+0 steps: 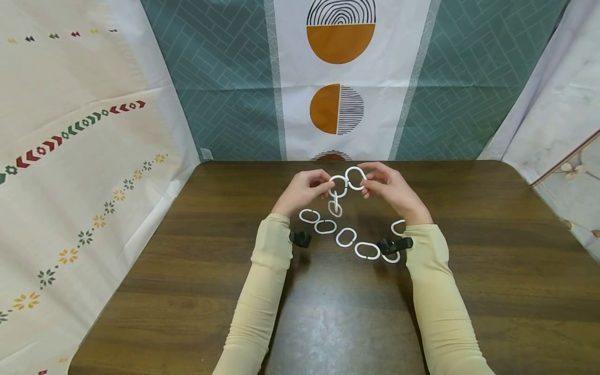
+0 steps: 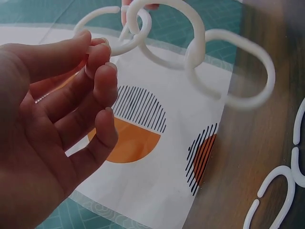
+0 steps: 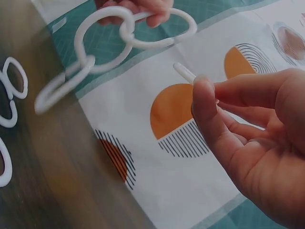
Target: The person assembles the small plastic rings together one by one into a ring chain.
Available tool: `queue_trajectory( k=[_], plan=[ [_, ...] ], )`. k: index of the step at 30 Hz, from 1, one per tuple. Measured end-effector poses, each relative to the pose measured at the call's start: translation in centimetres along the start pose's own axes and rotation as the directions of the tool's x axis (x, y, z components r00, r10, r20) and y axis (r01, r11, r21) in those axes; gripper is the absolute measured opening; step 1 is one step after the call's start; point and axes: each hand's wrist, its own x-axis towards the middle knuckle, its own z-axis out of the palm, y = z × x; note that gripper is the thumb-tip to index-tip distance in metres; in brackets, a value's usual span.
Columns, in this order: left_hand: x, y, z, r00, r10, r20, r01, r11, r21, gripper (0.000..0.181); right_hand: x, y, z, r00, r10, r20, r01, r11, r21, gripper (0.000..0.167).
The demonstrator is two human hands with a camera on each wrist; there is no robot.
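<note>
Between thumb and fingertips, my left hand (image 1: pixel 307 190) pinches a white plastic chain link (image 1: pixel 331 194). Two more white links hang joined below it, and the left wrist view shows the lowest link (image 2: pixel 269 78) at the end of this short chain. My right hand (image 1: pixel 391 190) pinches a separate white link (image 1: pixel 350 169) by its edge, seen nearly edge-on as the link (image 3: pixel 183 72) in the right wrist view. There, a gap shows between it and the left hand's link (image 3: pixel 194 28). Both hands are raised above the far part of the table.
Several loose white links lie in a curved row on the brown wooden table (image 1: pixel 187 291), among them an oval link (image 1: pixel 357 247) near its middle. One link (image 1: pixel 392 226) is partly hidden by the right wrist. A patterned cloth (image 1: pixel 225 104) hangs behind the table.
</note>
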Motion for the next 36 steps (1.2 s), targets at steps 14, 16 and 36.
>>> queue_trajectory(
  k=[14,16,36],
  plan=[
    [0.12,-0.33,0.12,1.0,0.016,-0.017,-0.016,1.0,0.017,0.012,-0.34,-0.19,-0.49,0.994,0.046,0.099,-0.055,0.995,0.086,0.039],
    [0.13,-0.35,0.18,1.0,0.021,-0.021,-0.02,0.999,0.026,0.01,-0.29,-0.11,-0.53,0.993,0.055,0.107,-0.064,0.994,0.085,0.039],
    [0.19,0.3,0.51,0.985,0.094,-0.146,-0.084,0.994,0.073,0.011,-0.13,0.18,-0.16,0.986,0.069,0.151,-0.101,0.971,0.217,0.035]
  ],
)
